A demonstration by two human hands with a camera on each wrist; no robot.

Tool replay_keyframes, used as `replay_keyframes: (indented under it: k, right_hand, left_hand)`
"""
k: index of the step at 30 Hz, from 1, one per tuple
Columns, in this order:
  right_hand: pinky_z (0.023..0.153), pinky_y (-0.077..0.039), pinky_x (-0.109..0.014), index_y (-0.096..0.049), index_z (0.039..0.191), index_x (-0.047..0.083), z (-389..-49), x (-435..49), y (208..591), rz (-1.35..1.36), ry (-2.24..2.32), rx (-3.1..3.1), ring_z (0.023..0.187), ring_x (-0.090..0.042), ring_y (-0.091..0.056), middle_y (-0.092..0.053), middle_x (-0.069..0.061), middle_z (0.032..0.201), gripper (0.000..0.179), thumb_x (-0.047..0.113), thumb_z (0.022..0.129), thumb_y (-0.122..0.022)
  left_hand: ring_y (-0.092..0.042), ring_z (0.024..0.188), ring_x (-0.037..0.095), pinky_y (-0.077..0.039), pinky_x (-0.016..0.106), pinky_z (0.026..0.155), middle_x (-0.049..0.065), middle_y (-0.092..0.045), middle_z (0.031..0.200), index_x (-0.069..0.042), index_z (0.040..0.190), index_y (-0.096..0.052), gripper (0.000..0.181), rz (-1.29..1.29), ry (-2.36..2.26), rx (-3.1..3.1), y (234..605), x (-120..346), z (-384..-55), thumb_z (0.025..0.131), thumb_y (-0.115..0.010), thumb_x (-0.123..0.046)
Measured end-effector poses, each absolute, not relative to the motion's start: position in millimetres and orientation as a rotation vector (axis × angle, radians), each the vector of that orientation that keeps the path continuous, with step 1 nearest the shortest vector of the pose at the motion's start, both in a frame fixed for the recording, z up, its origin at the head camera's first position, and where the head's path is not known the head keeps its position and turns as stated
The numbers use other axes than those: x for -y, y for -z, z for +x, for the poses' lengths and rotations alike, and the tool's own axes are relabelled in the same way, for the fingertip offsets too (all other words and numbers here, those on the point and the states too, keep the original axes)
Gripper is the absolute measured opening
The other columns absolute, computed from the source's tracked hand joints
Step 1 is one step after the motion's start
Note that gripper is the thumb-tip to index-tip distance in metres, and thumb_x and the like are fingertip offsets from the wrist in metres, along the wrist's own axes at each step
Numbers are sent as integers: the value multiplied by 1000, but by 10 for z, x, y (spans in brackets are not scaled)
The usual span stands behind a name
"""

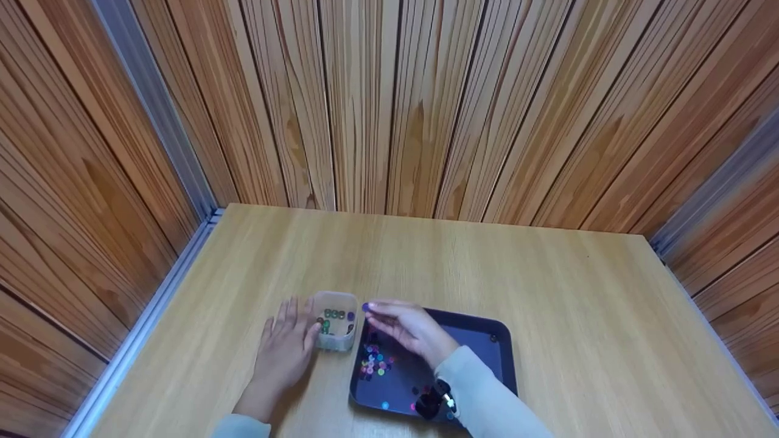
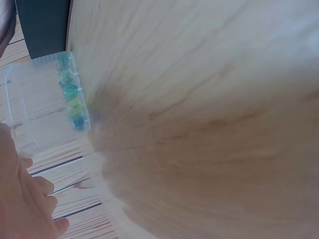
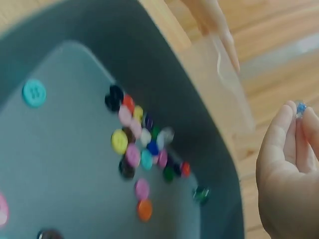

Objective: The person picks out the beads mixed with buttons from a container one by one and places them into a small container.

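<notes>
My right hand [image 1: 414, 330] pinches a small blue glass marble [image 3: 301, 109] between thumb and fingertips, just above the gap between the tray and the box. The clear plastic box [image 1: 335, 345] holds several marbles, mostly green, along its bottom [image 2: 71, 91]. Against the box's left side lies my left hand [image 1: 283, 342], its fingers extended. A dark rectangular tray [image 1: 481, 356] stands to the right of the box. Colourful buttons [image 3: 133, 155] are heaped near its left side, with a green marble [image 3: 201, 194] by the wall.
Another marble [image 1: 493, 337] sits in the tray's far right corner. A turquoise button [image 3: 34, 93] lies apart from the heap. Wood-patterned panels [image 1: 420, 109] enclose the back and sides of the wooden table [image 1: 578, 316].
</notes>
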State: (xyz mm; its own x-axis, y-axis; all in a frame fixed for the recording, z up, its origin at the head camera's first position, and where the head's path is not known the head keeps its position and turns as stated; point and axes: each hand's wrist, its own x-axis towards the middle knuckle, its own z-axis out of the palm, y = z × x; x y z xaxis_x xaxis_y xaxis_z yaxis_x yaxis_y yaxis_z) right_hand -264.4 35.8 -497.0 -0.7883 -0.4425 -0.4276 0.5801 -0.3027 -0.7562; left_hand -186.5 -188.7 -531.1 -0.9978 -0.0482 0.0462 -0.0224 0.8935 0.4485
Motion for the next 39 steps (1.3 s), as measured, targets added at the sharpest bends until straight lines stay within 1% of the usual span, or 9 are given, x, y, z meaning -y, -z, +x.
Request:
replay_keyframes:
  k: [4, 6, 9, 12, 17, 23, 28, 34, 39]
  right_hand:
    - [85, -53, -26, -60, 113, -6, -2586, -192, 4887, 96, 2089, -1432, 87, -16, -69, -72, -9, 91, 32, 4, 83, -67]
    - [88, -53, -29, -61, 113, -6, -2570, -123, 4853, 56, 2063, -1538, 92, -20, -68, -71, -10, 95, 33, 6, 83, -67]
    - [89, -52, -33, -66, 109, -2, -2556, -28, 4821, -28, 1951, -1785, 97, -24, -67, -71, -10, 99, 31, 12, 82, -69]
    - [85, -54, -33, -71, 103, 5, -2543, 59, 4805, -128, 1795, -2045, 93, -23, -68, -72, -6, 97, 25, 16, 80, -71]
    - [75, -56, -26, -74, 95, 13, -2520, 160, 4776, -249, 1601, -2295, 86, -13, -68, -73, 0, 93, 16, 12, 80, -72]
    - [72, -56, -24, -74, 96, 10, -2506, 192, 4762, -381, 1512, -2399, 86, -11, -68, -73, -1, 94, 16, 6, 81, -69]
    - [70, -57, -24, -74, 96, 9, -2521, 203, 4759, -379, 1493, -2397, 80, -10, -68, -73, -5, 93, 17, 3, 82, -68]
    - [69, -57, -24, -74, 96, 8, -2546, 203, 4751, -399, 1444, -2426, 79, -10, -68, -73, -4, 92, 16, 3, 82, -67]
    - [70, -57, -23, -74, 96, 7, -2563, 184, 4770, -436, 1419, -2506, 83, -14, -69, -73, -4, 93, 16, 4, 81, -69]
  left_hand:
    - [-7, 143, 34, -7, 56, 114, 15, -10, 156, -18, 149, -17, 58, 51, 703, 3011, 5313, 1887, -1868, 99, -31, -44]
    - [-6, 143, 34, -6, 56, 114, 15, -9, 156, -18, 149, -17, 58, 51, 713, 3011, 5313, 1886, -1871, 99, -31, -43]
    - [-7, 143, 34, -6, 56, 114, 15, -10, 156, -17, 149, -18, 58, 52, 696, 3009, 5315, 1887, -1877, 99, -31, -43]
    - [-8, 143, 35, -7, 56, 113, 16, -13, 155, -17, 149, -19, 58, 47, 654, 3015, 5316, 1890, -1874, 99, -30, -44]
    - [-9, 143, 35, -8, 57, 113, 18, -15, 154, -17, 149, -19, 58, 32, 648, 3013, 5317, 1893, -1873, 99, -30, -44]
    - [-9, 143, 35, -8, 57, 113, 18, -15, 154, -16, 149, -19, 57, 22, 666, 3006, 5311, 1896, -1876, 100, -31, -43]
    - [-8, 143, 34, -8, 56, 113, 17, -13, 155, -17, 149, -17, 58, 33, 666, 3021, 5313, 1904, -1865, 99, -28, -46]
    - [-6, 143, 34, -7, 56, 114, 16, -11, 155, -18, 150, -13, 60, 35, 680, 3028, 5307, 1911, -1867, 99, -24, -49]
    - [-6, 143, 34, -6, 56, 113, 16, -11, 156, -18, 150, -16, 59, 43, 701, 3021, 5309, 1898, -1876, 99, -29, -45]
